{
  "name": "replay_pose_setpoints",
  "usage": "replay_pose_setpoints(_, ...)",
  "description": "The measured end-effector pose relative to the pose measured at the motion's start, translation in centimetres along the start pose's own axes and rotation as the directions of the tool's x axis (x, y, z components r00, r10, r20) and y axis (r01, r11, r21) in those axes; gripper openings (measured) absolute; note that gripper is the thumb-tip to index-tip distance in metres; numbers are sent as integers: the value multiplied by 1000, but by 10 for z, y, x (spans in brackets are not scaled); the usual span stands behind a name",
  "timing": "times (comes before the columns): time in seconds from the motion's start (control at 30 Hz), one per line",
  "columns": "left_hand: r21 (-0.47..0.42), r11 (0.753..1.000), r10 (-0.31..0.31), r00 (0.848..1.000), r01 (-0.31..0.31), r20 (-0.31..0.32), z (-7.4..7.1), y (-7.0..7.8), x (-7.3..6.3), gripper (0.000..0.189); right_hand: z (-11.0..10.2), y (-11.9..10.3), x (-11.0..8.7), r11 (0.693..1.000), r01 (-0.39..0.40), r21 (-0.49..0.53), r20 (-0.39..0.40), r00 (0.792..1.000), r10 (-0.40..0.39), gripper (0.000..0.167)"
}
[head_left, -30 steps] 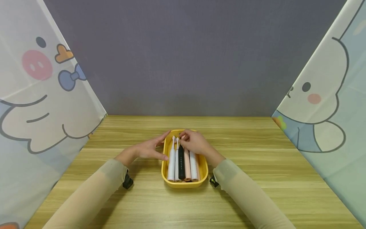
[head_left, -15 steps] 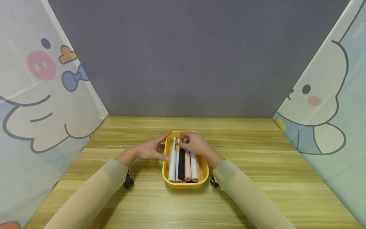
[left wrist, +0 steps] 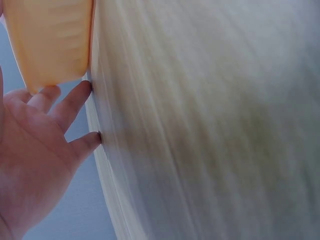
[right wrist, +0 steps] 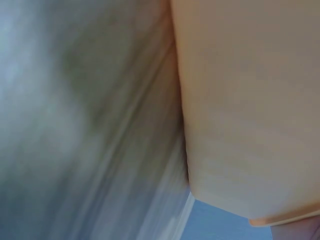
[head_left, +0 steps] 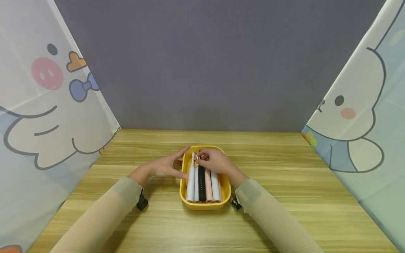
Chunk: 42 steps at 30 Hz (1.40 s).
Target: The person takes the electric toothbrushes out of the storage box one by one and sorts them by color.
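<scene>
A dark grey panel (head_left: 202, 63) stands behind a yellowish wood-grain table (head_left: 164, 225), where a rounded, rectangular yellow plastic tray (head_left: 205, 207) sits. A person's left hand (head_left: 165, 166) spreads its fingers against the tray's left side; the right hand (head_left: 214, 161) bends its fingers near the white brush heads (head_left: 193, 154), any pinch too unclear to tell. White (head_left: 191, 186), black and peach electric toothbrushes (head_left: 201, 184) lie side by side inside the tray.

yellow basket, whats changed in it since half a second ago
The black toothbrush has shifted slightly, its near end going right. The fingertips of the right hand edged left; what they grip is unclear. The left hand stays spread at the left side of the yellow basket.
</scene>
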<state>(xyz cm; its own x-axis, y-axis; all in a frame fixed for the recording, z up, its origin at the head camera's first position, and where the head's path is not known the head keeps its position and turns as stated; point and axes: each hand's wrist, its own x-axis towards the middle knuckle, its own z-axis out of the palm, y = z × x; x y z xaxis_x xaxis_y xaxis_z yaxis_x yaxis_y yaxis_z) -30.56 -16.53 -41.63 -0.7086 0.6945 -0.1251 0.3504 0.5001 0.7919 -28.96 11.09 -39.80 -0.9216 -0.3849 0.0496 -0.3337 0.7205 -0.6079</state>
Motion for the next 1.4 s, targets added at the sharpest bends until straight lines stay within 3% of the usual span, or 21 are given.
replay_pose_setpoints(0.3, -45, 999, -22, 1000, 22, 1, 1, -1, 0, 130, 4, 3, 2, 996, -10, 88, -7, 1000, 11, 34)
replay_pose_setpoints(0.73, -33, 999, -12, 1000, 12, 11, 0, -1, 2, 129, -3, 3, -3, 957, -9, 291, -72, 997, 31, 42)
replay_pose_setpoints(1.4, -21, 1000, -3, 1000, 4, 16, 0, -3, 0, 127, -16, -6, -22, 892, 211, 399, -162, 974, -158, 38)
